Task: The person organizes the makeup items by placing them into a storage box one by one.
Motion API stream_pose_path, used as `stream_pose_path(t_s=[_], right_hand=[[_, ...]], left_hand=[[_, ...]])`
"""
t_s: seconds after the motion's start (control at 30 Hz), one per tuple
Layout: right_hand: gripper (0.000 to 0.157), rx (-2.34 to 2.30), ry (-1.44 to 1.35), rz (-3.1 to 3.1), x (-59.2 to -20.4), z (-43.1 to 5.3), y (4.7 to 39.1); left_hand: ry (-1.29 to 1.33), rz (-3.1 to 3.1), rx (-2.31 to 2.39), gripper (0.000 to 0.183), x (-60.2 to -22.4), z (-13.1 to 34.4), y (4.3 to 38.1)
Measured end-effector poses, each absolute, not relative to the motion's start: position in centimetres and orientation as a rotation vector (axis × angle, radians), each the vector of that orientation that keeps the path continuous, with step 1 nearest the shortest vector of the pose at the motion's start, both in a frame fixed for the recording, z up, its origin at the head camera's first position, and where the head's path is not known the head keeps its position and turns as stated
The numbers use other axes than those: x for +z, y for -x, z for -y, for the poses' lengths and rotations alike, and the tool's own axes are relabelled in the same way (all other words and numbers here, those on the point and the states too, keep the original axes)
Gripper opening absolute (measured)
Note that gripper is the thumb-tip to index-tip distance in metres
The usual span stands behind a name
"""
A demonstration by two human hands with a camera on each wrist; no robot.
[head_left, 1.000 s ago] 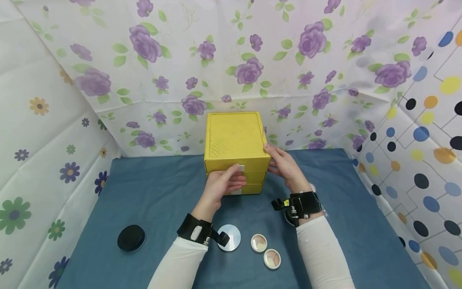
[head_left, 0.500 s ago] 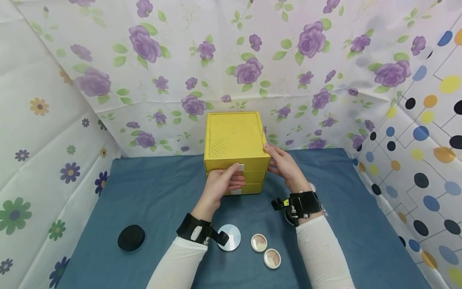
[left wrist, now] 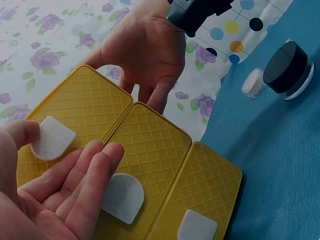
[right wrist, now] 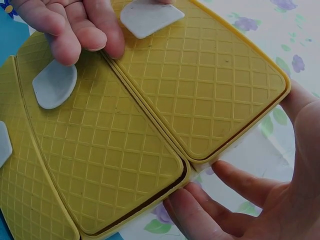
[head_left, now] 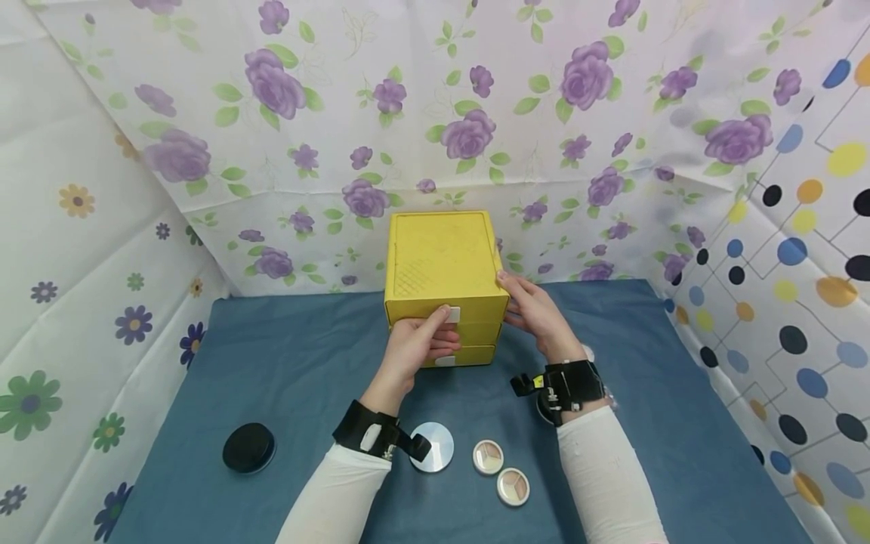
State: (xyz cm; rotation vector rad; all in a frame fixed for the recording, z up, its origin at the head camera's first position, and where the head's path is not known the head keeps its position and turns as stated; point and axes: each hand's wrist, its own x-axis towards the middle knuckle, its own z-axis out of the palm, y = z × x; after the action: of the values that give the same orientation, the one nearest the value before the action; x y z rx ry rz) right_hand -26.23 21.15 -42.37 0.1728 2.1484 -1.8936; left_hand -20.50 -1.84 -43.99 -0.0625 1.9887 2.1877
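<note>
A yellow drawer box (head_left: 442, 253) with three stacked drawers stands on the blue cloth, against the flowered backdrop. Each waffle-textured front carries a white tab. My left hand (head_left: 416, 346) is at the top drawer, thumb on the edge of its white handle (left wrist: 54, 137) and index finger just below, pinching it. The other left fingers extend across the middle drawer's front, partly over the middle tab (left wrist: 125, 200). At the box's right side, my right hand (head_left: 538, 313) holds the frame, thumb near the top edge and fingers along the side wall. All three fronts sit close to the frame.
A black-lidded jar (head_left: 248, 447) lies at left. Nearer me are a silvery disc (head_left: 438, 446) and two small round three-colour palettes (head_left: 488, 457). Another black-lidded jar (left wrist: 286, 62) and a small pale-lidded pot (left wrist: 253, 83) stand near my right wrist. Patterned cloth walls enclose the table.
</note>
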Motion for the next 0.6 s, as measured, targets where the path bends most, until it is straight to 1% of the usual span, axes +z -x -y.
stream_pose_path(t_s=[0.23,0.37,0.5,0.6], right_hand=[[0.101,-1.887,-0.171,-2.146,-42.3,-20.8,26.2],[0.099,-1.879,-0.167,-2.127,-42.1,-20.8,26.1],[0.099,-1.888,-0.174,-2.125,-42.0,-20.9,26.0],[0.099,-1.901,-0.194,-2.153,-42.0,-20.9,25.9]], left_hand=[[0.032,-2.051,2.170,0.061,-44.1,2.2,20.2],[-0.037,-2.320,2.034,0.062,-43.7,3.2,19.6],[-0.251,-2.764,1.915,0.054,-41.8,4.5,18.9],[-0.493,-3.073,1.937,0.042,-39.7,5.3,18.7]])
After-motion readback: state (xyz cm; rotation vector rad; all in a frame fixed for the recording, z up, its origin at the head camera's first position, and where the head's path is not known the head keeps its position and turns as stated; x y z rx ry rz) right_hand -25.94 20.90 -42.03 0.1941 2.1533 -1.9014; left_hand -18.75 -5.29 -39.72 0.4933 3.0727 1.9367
